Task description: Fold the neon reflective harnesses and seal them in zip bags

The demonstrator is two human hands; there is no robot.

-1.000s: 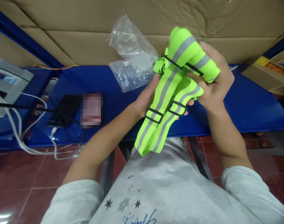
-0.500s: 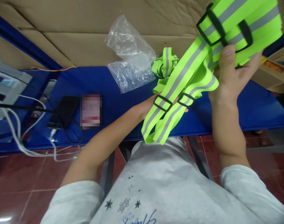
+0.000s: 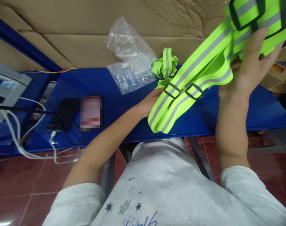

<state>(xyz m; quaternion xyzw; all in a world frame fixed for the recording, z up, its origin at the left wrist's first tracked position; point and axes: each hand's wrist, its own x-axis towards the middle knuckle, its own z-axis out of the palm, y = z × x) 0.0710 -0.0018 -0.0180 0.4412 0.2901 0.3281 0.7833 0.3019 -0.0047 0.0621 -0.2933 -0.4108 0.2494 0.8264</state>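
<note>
Neon-green reflective straps with grey stripes and black slide buckles (image 3: 194, 73) stretch diagonally between my hands. My right hand (image 3: 253, 62) is closed on a thick folded bundle of them at the upper right, thumb on top near the large buckles, which are partly cut off by the frame. Lower down, my left hand (image 3: 153, 99) lies behind the strap loops at the near end, closed around them, its fingers mostly covered. Just beyond my left hand, a crumpled pile of the same green strap (image 3: 165, 66) rests on the blue table (image 3: 124, 117).
Clear plastic zip bags (image 3: 133, 75) lie beside the pile, against brown cardboard (image 3: 86, 47). On the left are a black phone-like device (image 3: 64, 111), a blurred-out pink item (image 3: 91, 111), white cables (image 3: 18, 131) and a grey machine (image 3: 8, 84). A cardboard box (image 3: 278, 78) stands at right.
My right hand has moved up and to the right with the strap bundle. The near loops and their buckles have shifted up and right; my left hand has barely moved.
</note>
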